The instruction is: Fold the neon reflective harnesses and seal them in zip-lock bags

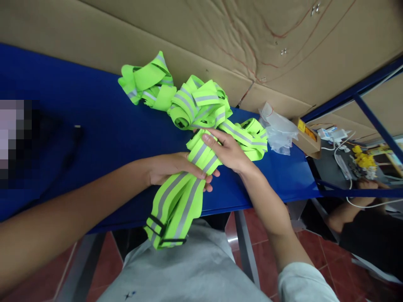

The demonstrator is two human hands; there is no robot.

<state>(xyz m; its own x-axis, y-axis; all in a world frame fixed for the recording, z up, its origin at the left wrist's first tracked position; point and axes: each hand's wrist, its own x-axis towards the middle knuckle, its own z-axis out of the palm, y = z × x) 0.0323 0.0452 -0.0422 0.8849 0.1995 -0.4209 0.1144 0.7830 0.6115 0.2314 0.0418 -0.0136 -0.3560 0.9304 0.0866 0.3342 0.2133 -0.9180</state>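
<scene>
While both hands work at the near edge of the blue table (94, 126), a neon-yellow reflective strap bundle (176, 201) lies between them, its grey stripes running lengthwise and its lower end hanging off the edge toward the person's lap, where black buckles (163, 233) show. The left hand (171, 170) lies flat over the bundle, fingers pressed together and curled round it, pinning the layers. The right hand (228, 149) rests on the upper end, fingers together and bent, pinching the top fold against the strap below. By the look of it, the step in hand is gathering the straps into one flat stack; the next move would call for keeping the layers aligned under the left palm as the right hand draws more strap in, since loose loops could slip sideways.

Just behind lies a heap of coiled reflective straps (195, 105), touching the held piece, and farther back another folded strap (147, 84) against the cardboard wall (220, 33). To the right sit crumpled clear plastic bags (278, 130) and a small cardboard box (307, 136). Another person's hand (368, 184) shows beyond the table's end.
</scene>
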